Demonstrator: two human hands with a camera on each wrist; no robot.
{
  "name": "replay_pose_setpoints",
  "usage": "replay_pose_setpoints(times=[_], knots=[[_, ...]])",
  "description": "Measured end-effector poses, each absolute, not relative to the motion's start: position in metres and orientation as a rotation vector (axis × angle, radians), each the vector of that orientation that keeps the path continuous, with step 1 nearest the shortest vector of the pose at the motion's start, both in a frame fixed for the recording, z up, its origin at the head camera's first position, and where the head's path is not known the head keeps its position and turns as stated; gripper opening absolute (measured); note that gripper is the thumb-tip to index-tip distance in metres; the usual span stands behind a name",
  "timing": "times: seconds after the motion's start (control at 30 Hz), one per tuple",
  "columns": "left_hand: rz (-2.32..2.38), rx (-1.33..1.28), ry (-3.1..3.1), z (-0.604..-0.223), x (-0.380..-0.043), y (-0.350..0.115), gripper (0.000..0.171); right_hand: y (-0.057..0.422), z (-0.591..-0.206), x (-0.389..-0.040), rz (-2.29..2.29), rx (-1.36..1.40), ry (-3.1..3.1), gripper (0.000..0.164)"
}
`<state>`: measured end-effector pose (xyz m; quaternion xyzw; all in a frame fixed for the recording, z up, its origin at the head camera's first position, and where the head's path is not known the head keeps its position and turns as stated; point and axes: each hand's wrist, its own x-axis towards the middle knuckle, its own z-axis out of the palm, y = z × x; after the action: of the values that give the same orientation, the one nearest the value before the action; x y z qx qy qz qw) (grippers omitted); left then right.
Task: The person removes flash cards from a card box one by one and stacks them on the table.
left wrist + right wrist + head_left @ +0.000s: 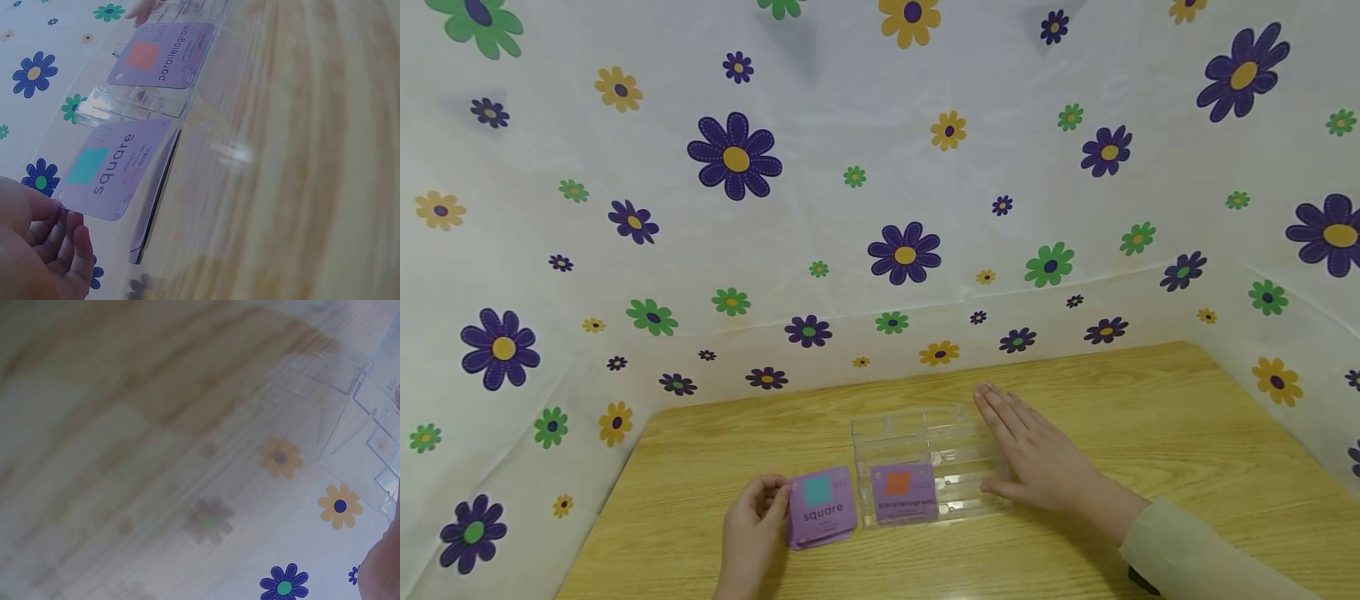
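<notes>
Flowered cloth [820,225]: behind rack [889,451] and along both sides. Wood table [1150,433]: under rack, its surface running out left, right and nearward of it. Rack: clear, tiered, two columns. Right hand [1041,458]: fingers straight, laid against rack's right end. Left hand [752,517]: left of rack, thumb and fingers pinching square card [822,508] just beside rack's left edge; lower cards [144,212] beneath. Parallelogram card [904,493]: in rack's left column, face showing.

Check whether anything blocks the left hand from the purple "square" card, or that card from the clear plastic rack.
Nothing visible does: the left hand pinches the "square" card, whose right edge faces the rack, where a purple "parallelogram" card sits.
</notes>
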<state>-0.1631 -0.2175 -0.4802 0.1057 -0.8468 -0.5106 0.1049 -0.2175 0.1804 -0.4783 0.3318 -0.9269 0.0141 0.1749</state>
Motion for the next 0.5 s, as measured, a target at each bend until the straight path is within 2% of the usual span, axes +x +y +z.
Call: replay_pose_setpoints(times=[0.5], knots=[[-1.373, 0.317, -2.624, -0.4848, -0.1679, -0.2243, 0.015, 0.1819, -0.4804, -0.2183, 0.045, 0.939, -2.616, 0.122]])
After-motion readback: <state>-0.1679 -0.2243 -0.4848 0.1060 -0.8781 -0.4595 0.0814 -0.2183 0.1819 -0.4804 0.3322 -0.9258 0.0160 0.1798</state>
